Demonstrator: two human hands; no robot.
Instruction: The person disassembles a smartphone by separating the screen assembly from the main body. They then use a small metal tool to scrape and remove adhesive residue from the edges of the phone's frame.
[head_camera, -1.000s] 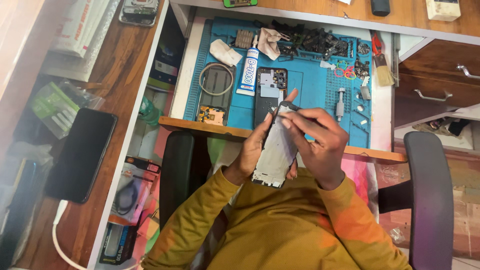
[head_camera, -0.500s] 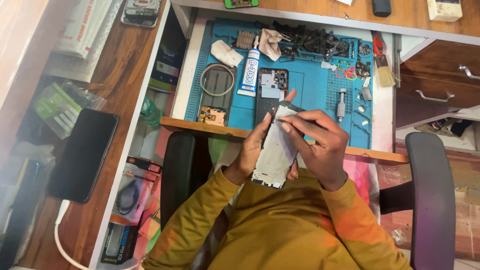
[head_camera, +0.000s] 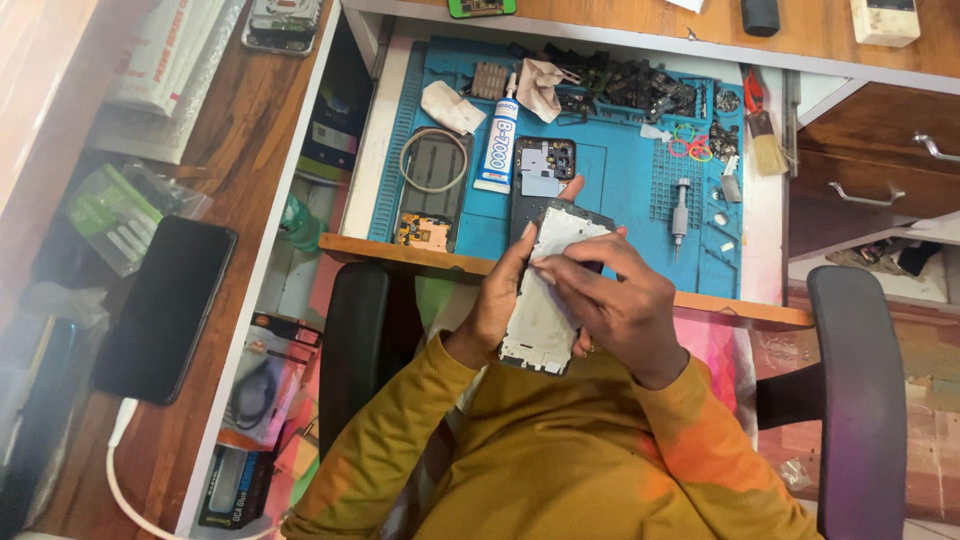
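The left hand (head_camera: 497, 305) is cradling a phone frame (head_camera: 545, 290) by its long edge, just off the blue mat's (head_camera: 620, 190) near edge, steadying it. The right hand (head_camera: 620, 305) is pressing fingertips (head_camera: 545, 272) narrowly against its pale face, apparently working something small.

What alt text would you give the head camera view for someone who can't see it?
Seen from above, a person in a mustard sweater holds a phone frame in the left hand while the right hand presses its upper face. Beyond lies a blue work mat with a glue tube, a brush and small parts.
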